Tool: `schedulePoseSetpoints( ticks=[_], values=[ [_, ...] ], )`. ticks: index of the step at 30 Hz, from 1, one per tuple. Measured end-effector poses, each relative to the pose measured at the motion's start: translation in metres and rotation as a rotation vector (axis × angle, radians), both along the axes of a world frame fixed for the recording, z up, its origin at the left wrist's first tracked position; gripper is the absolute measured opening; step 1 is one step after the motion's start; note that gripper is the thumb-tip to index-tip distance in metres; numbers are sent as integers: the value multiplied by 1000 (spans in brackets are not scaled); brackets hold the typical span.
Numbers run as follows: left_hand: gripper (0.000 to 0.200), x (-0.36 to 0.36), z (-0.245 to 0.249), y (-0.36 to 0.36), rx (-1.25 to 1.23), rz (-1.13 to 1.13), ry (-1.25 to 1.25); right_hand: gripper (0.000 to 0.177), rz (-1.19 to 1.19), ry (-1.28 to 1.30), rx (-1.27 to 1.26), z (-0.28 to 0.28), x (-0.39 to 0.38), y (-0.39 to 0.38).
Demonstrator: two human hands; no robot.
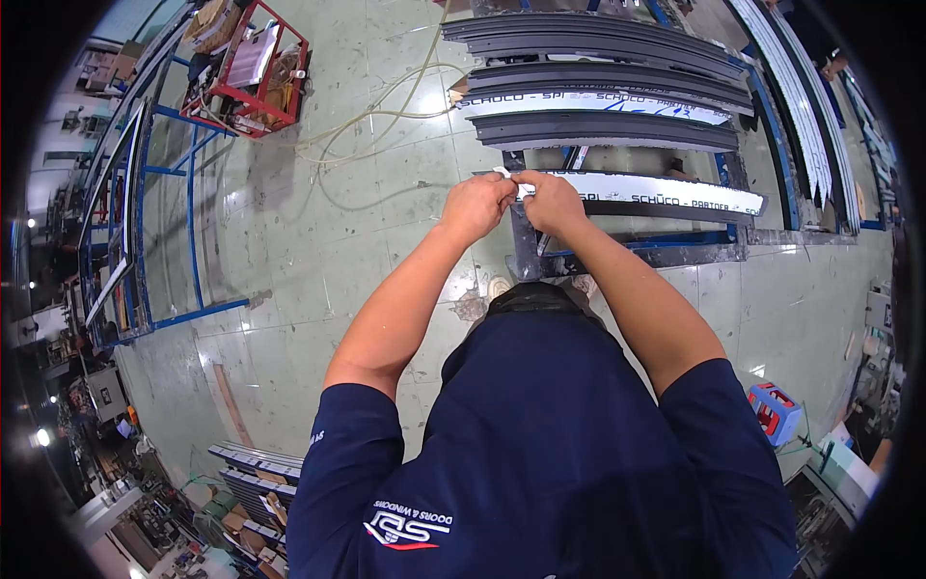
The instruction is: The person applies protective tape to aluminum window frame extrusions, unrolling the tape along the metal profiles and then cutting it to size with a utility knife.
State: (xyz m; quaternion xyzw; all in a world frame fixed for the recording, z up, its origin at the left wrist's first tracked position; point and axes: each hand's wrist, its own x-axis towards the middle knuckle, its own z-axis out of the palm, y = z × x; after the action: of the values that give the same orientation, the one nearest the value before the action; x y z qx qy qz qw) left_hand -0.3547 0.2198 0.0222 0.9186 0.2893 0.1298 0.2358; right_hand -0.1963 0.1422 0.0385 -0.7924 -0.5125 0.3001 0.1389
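Note:
My left hand (477, 206) and my right hand (553, 205) meet at the left end of an aluminium profile (675, 196). Both are closed, with thumbs and fingertips pinching a small crumpled white strip (525, 190) that looks like protective film. My fingers cover part of the strip, and whether it is still joined to the profile cannot be made out. Printed white film covers the profile's upper face, and a dark edge runs along its near side. It lies across a dark-topped work stand (526, 246).
More dark profiles (603, 130) lie across the stand beyond my hands. A pale hose (371, 114) loops over the floor near a red cart (260, 72). Blue frames (193, 217) stand at left; long white-faced profiles (796, 96) are at right. A blue-and-red box (775, 413) sits at lower right.

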Motion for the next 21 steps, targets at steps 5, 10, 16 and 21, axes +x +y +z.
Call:
schedulePoseSetpoints(
  ticks=[5, 10, 16, 21],
  values=[
    [7, 2, 1, 13, -46, -85, 3, 34, -3, -9, -11, 6, -1, 0],
    [7, 7, -6, -4, -15, 57, -95, 32, -5, 11, -16, 6, 0, 2],
    [12, -1, -7, -10, -89, 40, -151, 31, -10, 47, 18, -2, 3, 0],
    [9, -1, -3, 2, 6, -65, -109, 32, -10, 50, 8, -2, 4, 5]
  ],
)
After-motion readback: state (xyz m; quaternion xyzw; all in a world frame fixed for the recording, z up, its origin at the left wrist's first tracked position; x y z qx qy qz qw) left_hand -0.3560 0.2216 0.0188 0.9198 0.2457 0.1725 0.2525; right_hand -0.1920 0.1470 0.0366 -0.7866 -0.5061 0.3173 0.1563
